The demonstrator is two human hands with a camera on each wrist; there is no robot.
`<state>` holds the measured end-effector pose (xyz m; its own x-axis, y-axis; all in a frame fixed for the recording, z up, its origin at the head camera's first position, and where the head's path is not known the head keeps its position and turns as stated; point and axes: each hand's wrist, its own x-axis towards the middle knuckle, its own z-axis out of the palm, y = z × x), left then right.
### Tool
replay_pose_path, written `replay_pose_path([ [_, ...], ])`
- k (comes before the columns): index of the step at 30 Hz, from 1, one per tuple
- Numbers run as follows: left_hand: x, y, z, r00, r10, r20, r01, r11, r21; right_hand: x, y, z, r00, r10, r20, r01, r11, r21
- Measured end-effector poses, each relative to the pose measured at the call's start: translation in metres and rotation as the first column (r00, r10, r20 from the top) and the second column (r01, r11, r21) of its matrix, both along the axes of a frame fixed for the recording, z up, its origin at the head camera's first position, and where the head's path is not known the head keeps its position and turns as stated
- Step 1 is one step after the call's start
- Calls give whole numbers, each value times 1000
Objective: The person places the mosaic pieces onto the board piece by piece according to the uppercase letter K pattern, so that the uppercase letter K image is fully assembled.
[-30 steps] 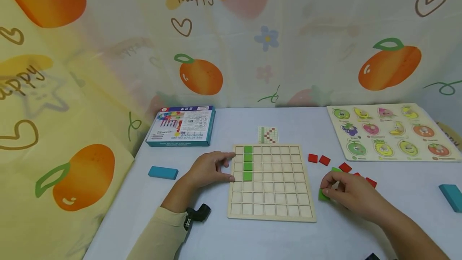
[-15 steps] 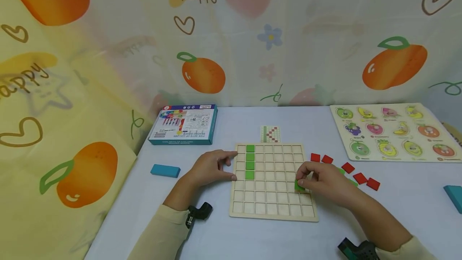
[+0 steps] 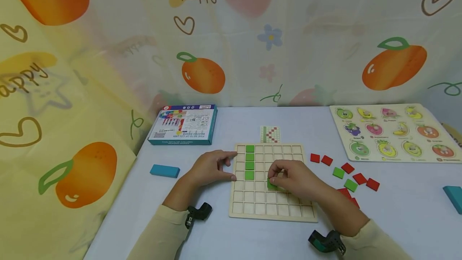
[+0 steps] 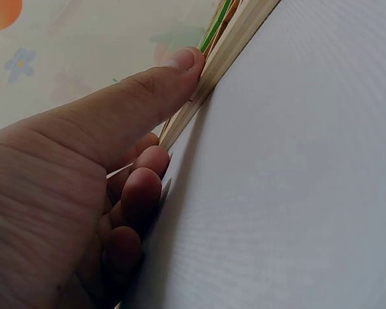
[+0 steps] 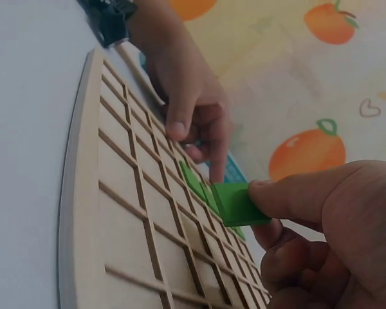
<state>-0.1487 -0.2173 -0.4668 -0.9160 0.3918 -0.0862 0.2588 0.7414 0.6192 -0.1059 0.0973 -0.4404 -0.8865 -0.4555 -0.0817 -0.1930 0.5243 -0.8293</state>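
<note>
The word "happy" is showing in brown letters on the curtain (image 3: 231,31) behind the table, up at the top on a yellow patch. It is showing again on the left side of the curtain. The blue box (image 3: 184,125) is carrying small upside-down print, too tiny to read.
</note>
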Motion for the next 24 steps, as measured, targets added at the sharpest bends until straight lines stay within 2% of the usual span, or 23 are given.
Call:
replay_pose_path([
  [9,-2,-1,-2,1000,-10,-6,10,1000,8,-7,-28,-3,999,51,10,-51,998,-40],
  [16,-3,-2,-2,1000,-15,-13,15,1000,6,-6,-46,-5,997,68,23,-66,995,-77],
  [24,-2,-3,-3,1000,-17,-3,17,1000,13,-3,-58,-10,998,63,-22,-63,998,-30],
])
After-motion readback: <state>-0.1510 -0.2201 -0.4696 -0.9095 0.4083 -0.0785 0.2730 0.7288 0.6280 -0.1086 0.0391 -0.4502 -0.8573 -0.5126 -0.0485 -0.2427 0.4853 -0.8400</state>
